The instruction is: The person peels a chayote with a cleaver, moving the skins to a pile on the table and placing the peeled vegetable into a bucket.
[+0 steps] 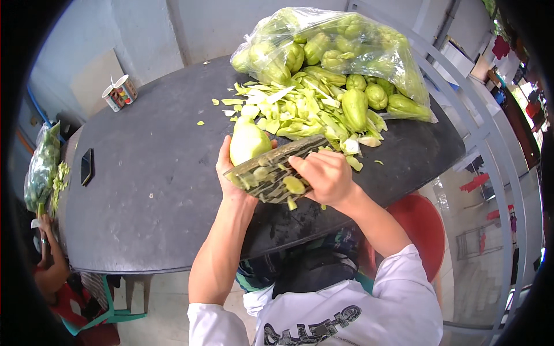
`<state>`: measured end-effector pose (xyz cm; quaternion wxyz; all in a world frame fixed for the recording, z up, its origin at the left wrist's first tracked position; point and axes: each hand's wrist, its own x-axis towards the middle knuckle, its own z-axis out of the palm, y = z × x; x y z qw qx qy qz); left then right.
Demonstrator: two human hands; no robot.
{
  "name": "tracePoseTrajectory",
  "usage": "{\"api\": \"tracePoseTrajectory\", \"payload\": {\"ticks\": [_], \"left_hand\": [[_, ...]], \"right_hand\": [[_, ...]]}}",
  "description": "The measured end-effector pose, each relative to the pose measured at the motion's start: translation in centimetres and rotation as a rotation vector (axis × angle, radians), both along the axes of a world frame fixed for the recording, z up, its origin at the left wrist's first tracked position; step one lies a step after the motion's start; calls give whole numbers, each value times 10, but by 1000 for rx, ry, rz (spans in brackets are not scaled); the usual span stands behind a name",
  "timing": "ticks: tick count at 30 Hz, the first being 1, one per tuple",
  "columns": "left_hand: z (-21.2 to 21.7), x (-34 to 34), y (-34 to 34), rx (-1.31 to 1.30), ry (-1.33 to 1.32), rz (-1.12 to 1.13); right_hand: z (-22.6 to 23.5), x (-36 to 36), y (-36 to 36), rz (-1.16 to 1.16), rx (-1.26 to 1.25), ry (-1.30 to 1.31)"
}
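Note:
A peeled pale green chayote (248, 141) stands upright in my left hand (224, 164), its fingers closed round the lower part. My right hand (330, 176) grips a wide-bladed knife (268, 161), tilted across the front of the chayote. The handle is hidden in my fist. Green slices and bits cling to the blade. Just beyond my hands lies a heap of peelings (306, 112). Several whole chayotes, one of them a long green chayote (355, 109), rest at the heap's right side. Behind it, a clear plastic bag (329, 43) holds more chayotes.
A dark phone (87, 167) and two paper cups (125, 89) stand or lie on the dark table (144, 196). At far left another person's arm (51, 245) works beside a bag of green vegetables (43, 161). A red chair (421, 236) and metal railing (490, 144) are at right.

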<state>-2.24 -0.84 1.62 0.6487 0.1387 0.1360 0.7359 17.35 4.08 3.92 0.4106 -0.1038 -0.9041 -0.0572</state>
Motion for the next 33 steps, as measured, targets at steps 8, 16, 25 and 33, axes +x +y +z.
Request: {"api": "tracePoseTrajectory", "payload": {"ticks": [8,16,25,33], "left_hand": [[-2,4,0,-86,-29,3],[19,18,-4,-161,144,192],[22,20,-7,-96,184,97],[12,20,-7,-120,192,121]], "right_hand": [[2,-10,-5,-51,184,54],[-10,-4,29,-207,-140,132],[3,-2,12,-106,-139,-19],[6,-1,9,34,-139,81]]}}
